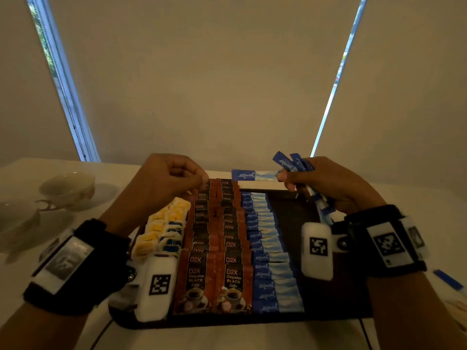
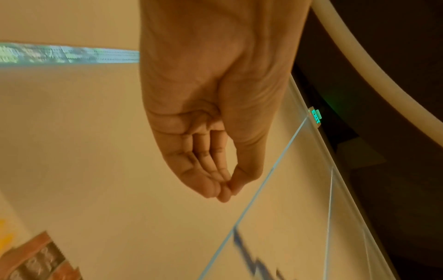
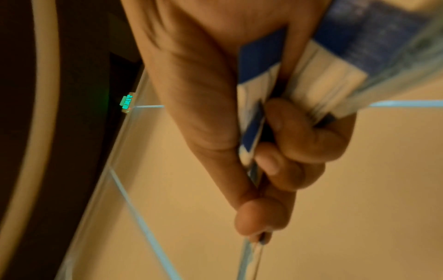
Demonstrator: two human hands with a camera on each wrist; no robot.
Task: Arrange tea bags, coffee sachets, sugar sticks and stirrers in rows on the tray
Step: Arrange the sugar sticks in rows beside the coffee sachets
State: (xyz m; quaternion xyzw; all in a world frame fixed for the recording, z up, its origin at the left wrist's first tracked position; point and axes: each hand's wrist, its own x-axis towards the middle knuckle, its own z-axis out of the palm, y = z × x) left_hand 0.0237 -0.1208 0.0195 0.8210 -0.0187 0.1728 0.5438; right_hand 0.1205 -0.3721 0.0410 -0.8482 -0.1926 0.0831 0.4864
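A dark tray [image 1: 331, 296] holds rows side by side: yellow tea bags [image 1: 165, 229] at the left, two rows of brown coffee sachets [image 1: 219, 251], then a row of blue sugar sticks [image 1: 274, 263]. My right hand [image 1: 285, 176] [image 3: 256, 189] grips a bundle of sugar sticks [image 1: 295, 160] [image 3: 335, 75] above the tray's far right. Its thumb and finger pinch one stick [image 1: 252, 175] that points left over the row's far end. My left hand [image 1: 199, 181] [image 2: 226, 186] hovers over the far end of the coffee rows, fingers curled, thumb meeting fingertips, holding nothing.
Two white cups [image 1: 67, 190] on saucers stand on the white table left of the tray. A loose blue stick [image 1: 448, 280] lies on the table at the right. The tray's right part is bare. Window blinds hang behind the table.
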